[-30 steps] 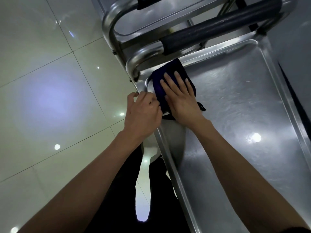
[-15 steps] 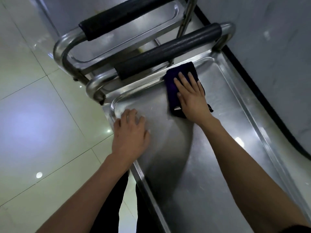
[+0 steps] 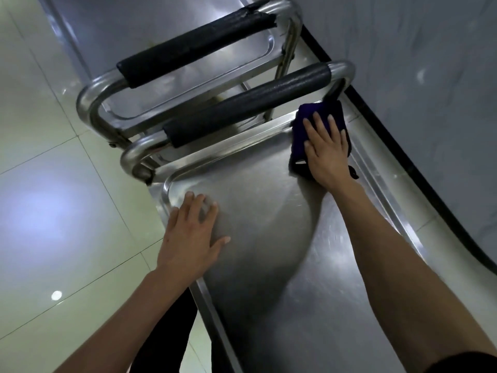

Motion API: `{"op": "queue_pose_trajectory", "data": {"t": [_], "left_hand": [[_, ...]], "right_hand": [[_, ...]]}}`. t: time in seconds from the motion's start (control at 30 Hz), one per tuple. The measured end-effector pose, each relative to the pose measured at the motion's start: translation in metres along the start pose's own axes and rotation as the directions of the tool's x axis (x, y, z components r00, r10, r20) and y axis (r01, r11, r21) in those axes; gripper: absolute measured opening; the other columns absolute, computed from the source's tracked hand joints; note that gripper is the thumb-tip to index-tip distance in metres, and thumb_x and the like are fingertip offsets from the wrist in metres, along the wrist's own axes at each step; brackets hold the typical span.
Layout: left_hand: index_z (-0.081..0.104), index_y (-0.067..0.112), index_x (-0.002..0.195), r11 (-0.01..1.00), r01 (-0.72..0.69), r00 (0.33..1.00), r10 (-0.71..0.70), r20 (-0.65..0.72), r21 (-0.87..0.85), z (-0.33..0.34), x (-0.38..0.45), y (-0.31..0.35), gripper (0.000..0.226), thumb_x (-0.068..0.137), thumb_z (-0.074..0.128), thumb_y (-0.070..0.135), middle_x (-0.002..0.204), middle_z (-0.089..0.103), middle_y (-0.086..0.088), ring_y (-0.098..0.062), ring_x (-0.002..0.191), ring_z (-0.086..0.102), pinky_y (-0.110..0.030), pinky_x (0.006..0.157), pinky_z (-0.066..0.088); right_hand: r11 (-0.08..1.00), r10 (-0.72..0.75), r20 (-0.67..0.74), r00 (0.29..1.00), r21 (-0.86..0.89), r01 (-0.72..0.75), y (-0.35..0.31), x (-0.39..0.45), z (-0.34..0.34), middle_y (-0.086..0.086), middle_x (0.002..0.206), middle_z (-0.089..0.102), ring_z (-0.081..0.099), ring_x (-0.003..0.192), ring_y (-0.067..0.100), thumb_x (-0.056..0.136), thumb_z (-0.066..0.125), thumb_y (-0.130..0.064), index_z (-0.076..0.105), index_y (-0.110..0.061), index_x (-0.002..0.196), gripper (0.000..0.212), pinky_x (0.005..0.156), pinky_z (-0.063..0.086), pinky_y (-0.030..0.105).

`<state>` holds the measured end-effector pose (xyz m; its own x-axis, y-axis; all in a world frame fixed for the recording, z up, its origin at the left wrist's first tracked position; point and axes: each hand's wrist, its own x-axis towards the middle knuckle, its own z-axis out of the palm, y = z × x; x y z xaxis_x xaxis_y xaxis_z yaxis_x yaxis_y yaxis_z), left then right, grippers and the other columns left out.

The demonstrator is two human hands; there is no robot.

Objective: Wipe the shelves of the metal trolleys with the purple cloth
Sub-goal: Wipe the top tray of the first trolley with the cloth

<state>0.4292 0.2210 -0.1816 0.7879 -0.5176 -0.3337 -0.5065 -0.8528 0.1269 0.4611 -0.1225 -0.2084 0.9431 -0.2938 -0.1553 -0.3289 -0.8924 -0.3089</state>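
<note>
The purple cloth (image 3: 309,130) lies folded in the far right corner of the near trolley's top shelf (image 3: 269,265), just below its black-padded handle (image 3: 247,103). My right hand (image 3: 326,152) presses flat on the cloth with straight fingers. My left hand (image 3: 191,235) rests flat on the shelf at its far left corner, fingers spread, over the rim. A second metal trolley (image 3: 172,84) stands beyond, its padded handle (image 3: 193,47) facing the first.
A grey wall with a black skirting strip (image 3: 403,146) runs close along the trolley's right side. Pale glossy floor tiles (image 3: 53,184) lie to the left. My dark trousers show below the shelf's left edge.
My right hand has slid the cloth along the far edge from the left corner to the right corner. My left hand let go of the rim and now lies flat on the shelf.
</note>
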Motion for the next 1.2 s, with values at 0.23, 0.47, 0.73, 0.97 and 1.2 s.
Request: {"op": "queue_pose_trajectory", "data": {"t": [0.23,0.47,0.73,0.97,1.2], "left_hand": [[0.041,0.019,0.145,0.999,-0.026,1.0,0.025,-0.016,-0.03,0.002,0.002,-0.007,0.073,0.089,0.052,0.065,0.155,0.029,-0.009,-0.034,0.149,0.017,-0.053,0.115,0.033],[0.035,0.018,0.153,0.998,-0.058,0.998,0.058,0.009,-0.005,0.009,-0.007,-0.016,0.072,0.096,0.043,0.061,0.167,0.009,-0.014,-0.033,0.155,-0.004,-0.053,0.123,0.012],[0.052,0.015,0.143,0.997,-0.067,0.997,0.067,-0.023,0.031,0.015,-0.01,-0.034,0.067,0.097,0.039,0.062,0.164,0.016,-0.018,-0.035,0.154,0.001,-0.053,0.123,0.012],[0.034,0.016,0.153,0.998,-0.059,0.997,0.057,-0.047,-0.036,0.014,-0.012,-0.027,0.074,0.095,0.048,0.061,0.166,0.012,-0.015,-0.034,0.155,0.0,-0.053,0.123,0.014],[0.019,0.019,0.156,1.0,-0.013,1.0,0.012,-0.026,-0.024,0.014,-0.012,-0.011,0.076,0.097,0.046,0.057,0.165,0.009,-0.013,-0.035,0.154,-0.001,-0.055,0.122,0.015]], "right_hand": [[0.98,-0.198,0.033,0.98,-0.012,0.199,-0.081,-0.023,0.037,-0.008,0.168,0.011,0.0,0.155,0.021,0.103,0.022,-0.042,0.021,-0.034,0.159,0.057,0.124,0.001,0.047],[0.886,-0.461,0.114,0.88,0.012,0.463,-0.168,-0.041,0.07,-0.009,0.166,0.019,0.004,0.155,0.022,0.103,0.033,-0.034,0.034,-0.036,0.155,0.052,0.123,0.004,0.05],[0.786,-0.616,0.186,0.765,0.078,0.614,-0.202,-0.021,0.071,-0.01,0.163,0.028,0.008,0.155,0.02,0.101,0.04,-0.027,0.045,-0.035,0.149,0.049,0.123,0.005,0.052],[0.845,-0.522,0.037,0.852,0.157,0.511,-0.171,-0.033,0.07,-0.006,0.164,0.027,0.009,0.155,0.022,0.102,0.044,-0.022,0.043,-0.031,0.152,0.05,0.124,0.007,0.052],[0.922,-0.374,0.011,0.928,0.116,0.37,-0.11,-0.041,0.046,-0.006,0.164,0.026,0.008,0.155,0.021,0.104,0.035,-0.031,0.04,-0.03,0.153,0.05,0.124,0.007,0.047]]}}
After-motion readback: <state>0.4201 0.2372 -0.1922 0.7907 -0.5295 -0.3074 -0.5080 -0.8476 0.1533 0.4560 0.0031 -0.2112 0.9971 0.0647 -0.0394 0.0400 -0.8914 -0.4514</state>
